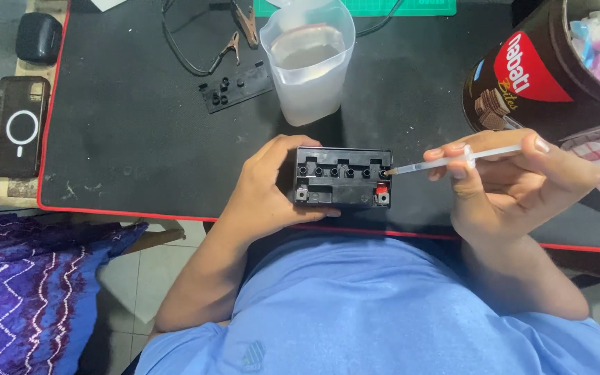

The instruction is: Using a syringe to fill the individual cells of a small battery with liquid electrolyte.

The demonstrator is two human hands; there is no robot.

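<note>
A: Where is the battery (342,178), and which hand steadies it?

B: It sits on the black mat (133,132), near the front edge. The left hand (267,189) wraps its left end, fingers curled tight around the case.

A: And the right hand (515,184)?

B: Right of the battery, its fingers pinch a clear syringe (453,160). The tip meets the rightmost fill hole on top.

A: What lies behind the battery?

B: A translucent jug (308,59) of liquid; left of the jug, a black cap strip (236,86).
</note>
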